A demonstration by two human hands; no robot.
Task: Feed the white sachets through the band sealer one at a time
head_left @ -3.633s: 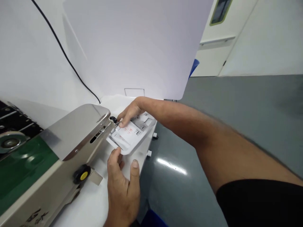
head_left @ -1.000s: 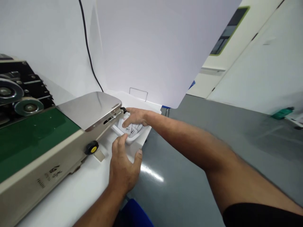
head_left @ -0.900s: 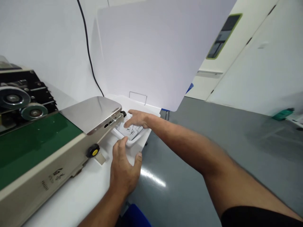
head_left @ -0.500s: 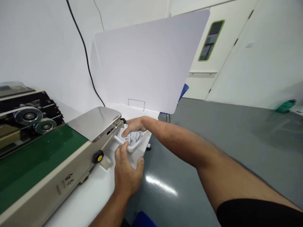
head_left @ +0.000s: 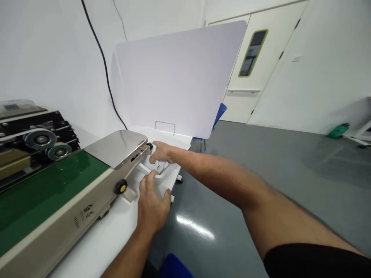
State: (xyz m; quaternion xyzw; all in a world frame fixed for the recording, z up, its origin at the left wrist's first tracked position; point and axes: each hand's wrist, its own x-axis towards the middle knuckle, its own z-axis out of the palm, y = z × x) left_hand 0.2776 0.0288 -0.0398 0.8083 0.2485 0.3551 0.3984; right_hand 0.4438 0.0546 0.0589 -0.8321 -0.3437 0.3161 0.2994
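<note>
White bench [head_left: 95, 247], sealer [head_left: 43, 181] on our left; we see a white tray [head_left: 144, 167] at the far end, just beside the sealer's steel cover [head_left: 116, 148], printed packets [head_left: 160, 166] inside. Right hand [head_left: 160, 152] lies bent over the packets, grip unclear; left hand [head_left: 152, 212] is half-open at the near rim, hold unclear. Tray looks light and fairly stiff, packets thin; best taken by the rim.

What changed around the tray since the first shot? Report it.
The head view has swung back, so the white tray and printed packets look smaller. The right hand has come down over the packets, hiding most of them. The left hand sits nearer the tray's near edge. No clear new grasp or release shows. The band sealer stays beside the tray.
</note>
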